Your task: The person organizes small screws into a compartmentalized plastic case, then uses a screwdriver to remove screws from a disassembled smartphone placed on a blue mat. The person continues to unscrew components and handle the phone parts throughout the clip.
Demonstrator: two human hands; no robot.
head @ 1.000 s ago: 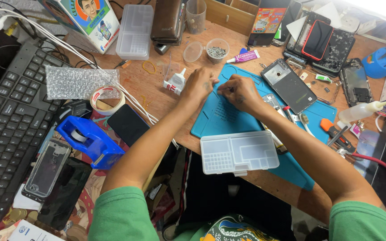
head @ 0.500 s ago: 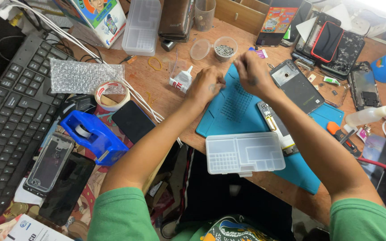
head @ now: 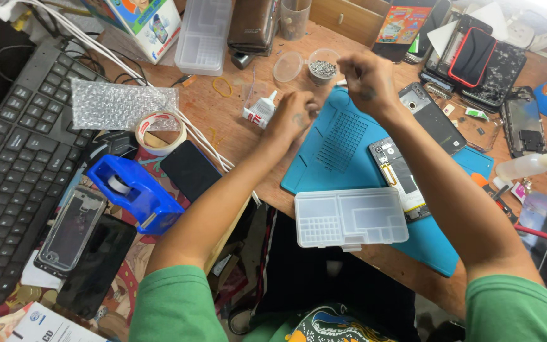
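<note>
My left hand (head: pixel 294 115) rests with curled fingers on the upper left edge of the blue work mat (head: pixel 333 155), right beside a small white glue tube (head: pixel 259 111). My right hand (head: pixel 363 76) is raised above the mat's top edge with its fingertips pinched together, close to a small clear cup of screws (head: pixel 322 68). Anything in the pinch is too small to see. An opened phone body (head: pixel 399 172) lies on the mat under my right forearm. A dark phone back (head: pixel 430 119) lies to its right.
A clear compartment box (head: pixel 349 218) sits on the mat's near edge. A loose round lid (head: pixel 286 66), tape roll (head: pixel 159 132), blue tape dispenser (head: pixel 139 195), black phone (head: pixel 191 171), bubble wrap (head: pixel 121 104) and keyboard (head: pixel 14 158) lie left. Several phones (head: pixel 485 60) crowd the back right.
Both hands were together over the mat. My right hand has lifted away toward the screw cup, and my left hand has stayed by the glue tube.
</note>
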